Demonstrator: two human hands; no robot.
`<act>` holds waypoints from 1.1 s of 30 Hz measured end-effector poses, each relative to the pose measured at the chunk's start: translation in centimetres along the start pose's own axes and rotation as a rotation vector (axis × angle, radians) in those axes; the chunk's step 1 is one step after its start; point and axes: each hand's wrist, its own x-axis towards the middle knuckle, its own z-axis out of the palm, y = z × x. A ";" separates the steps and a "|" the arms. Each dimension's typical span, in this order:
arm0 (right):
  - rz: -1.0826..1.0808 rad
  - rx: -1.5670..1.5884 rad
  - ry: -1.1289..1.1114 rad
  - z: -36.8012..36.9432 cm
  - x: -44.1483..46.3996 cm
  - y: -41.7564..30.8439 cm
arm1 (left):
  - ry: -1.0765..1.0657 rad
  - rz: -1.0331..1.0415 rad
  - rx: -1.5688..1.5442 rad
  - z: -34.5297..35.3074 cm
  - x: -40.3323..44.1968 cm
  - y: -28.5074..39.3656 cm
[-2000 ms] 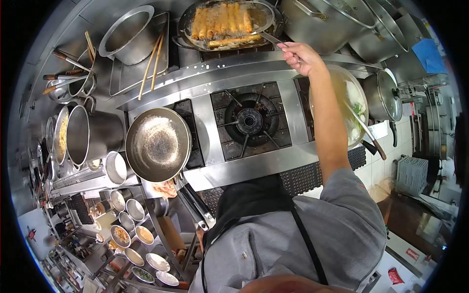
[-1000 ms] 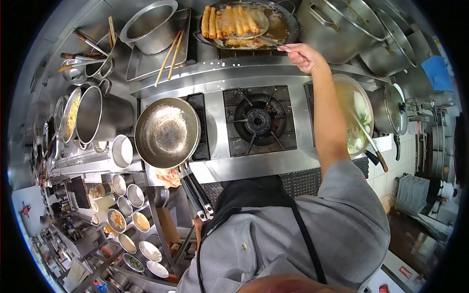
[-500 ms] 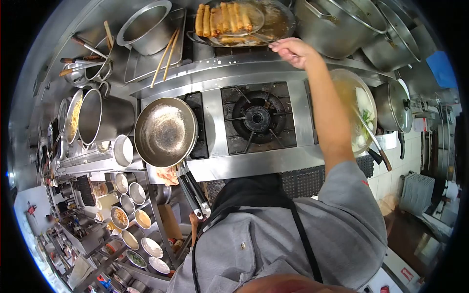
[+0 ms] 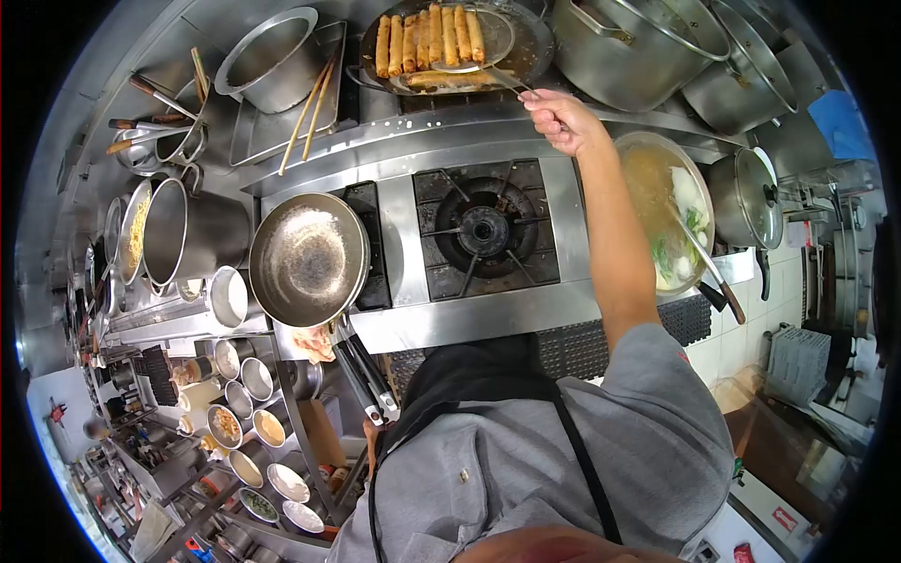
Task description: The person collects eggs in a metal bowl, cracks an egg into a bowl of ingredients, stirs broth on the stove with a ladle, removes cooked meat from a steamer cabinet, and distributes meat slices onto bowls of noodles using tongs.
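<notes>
My right hand (image 4: 560, 122) is closed around the thin handle of a skimmer (image 4: 508, 79), at the top of the head view. Several golden-brown spring rolls (image 4: 430, 39) lie side by side on its round head. Beneath is a wide pan (image 4: 537, 58) of dark oil, where at least one more fried roll (image 4: 450, 81) shows at the near edge. A sliver of skin beside the apron, perhaps my left hand (image 4: 371, 439), hangs low by the frying pan handles; its fingers are hidden.
A worn frying pan (image 4: 310, 258) rests left of the bare burner (image 4: 483, 230), its handles pointing toward me. Under my right forearm's side sits a wide pan of broth and greens (image 4: 693, 220) with a utensil in it. Large pots (image 4: 624, 56) stand at the back right; chopsticks (image 4: 306, 117) lie back left.
The view has shifted slightly. My right hand has drawn a little toward me, still gripping the skimmer, and the spring rolls have moved slightly right relative to the oil pan.
</notes>
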 end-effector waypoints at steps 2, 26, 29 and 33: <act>-0.015 -0.052 0.108 -0.2 -0.4 -0.2 | 0.012 0.027 0.165 0.0 0.2 -0.1; -0.103 -1.396 0.802 8.3 -2.2 -1.3 | 0.071 0.169 0.467 0.9 2.2 -4.6; -0.064 -1.481 0.873 10.2 -3.2 -0.8 | 0.082 0.215 0.508 0.3 1.8 -5.4; -0.317 -1.470 0.928 8.4 -2.1 1.1 | 0.093 0.333 0.631 -0.7 1.3 -6.1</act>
